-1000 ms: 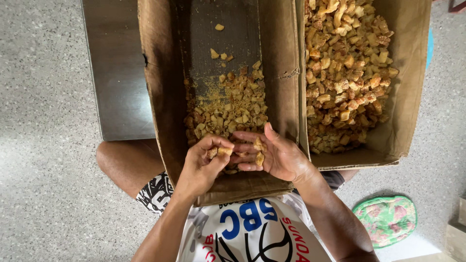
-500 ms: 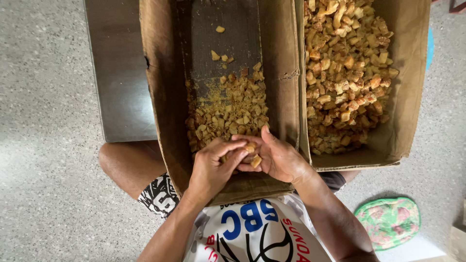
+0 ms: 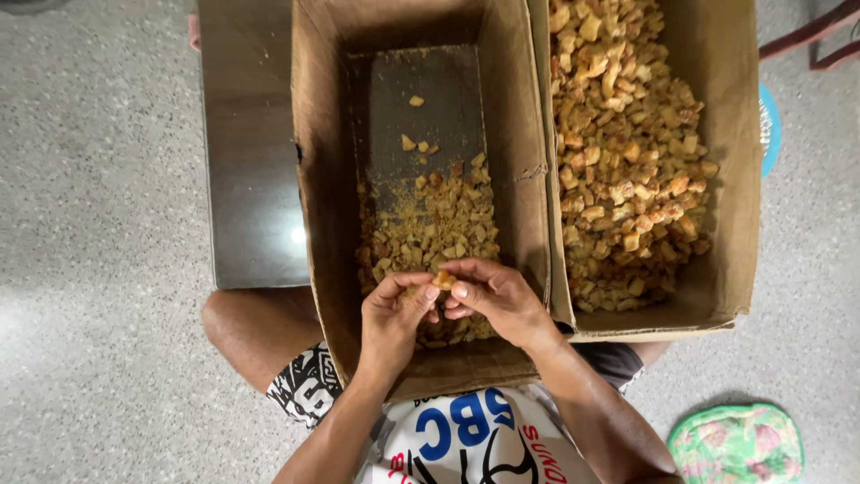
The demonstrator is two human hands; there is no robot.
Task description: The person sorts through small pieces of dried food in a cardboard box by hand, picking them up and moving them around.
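My left hand (image 3: 392, 315) and my right hand (image 3: 495, 296) meet over the near end of a tall cardboard box (image 3: 322, 188). Both pinch one small golden-brown chunk (image 3: 443, 280) between their fingertips. Under the hands lies a pile of small pale brown pieces (image 3: 432, 235) on the box's dark floor, with crumbs and a few stray bits farther up. A second cardboard box (image 3: 730, 179) to the right is heaped with larger golden chunks (image 3: 627, 152).
A dark glossy low table top (image 3: 246, 152) lies left of the boxes on a speckled grey floor (image 3: 98, 224). My bare knee (image 3: 255, 327) shows below it. A green and pink flowered cushion (image 3: 736, 444) sits at the bottom right. A blue rim (image 3: 769, 125) peeks beside the right box.
My hands have drawn closer together and now pinch a single chunk between the fingertips; a second ago they were spread slightly apart over the pile. The view is a little nearer.
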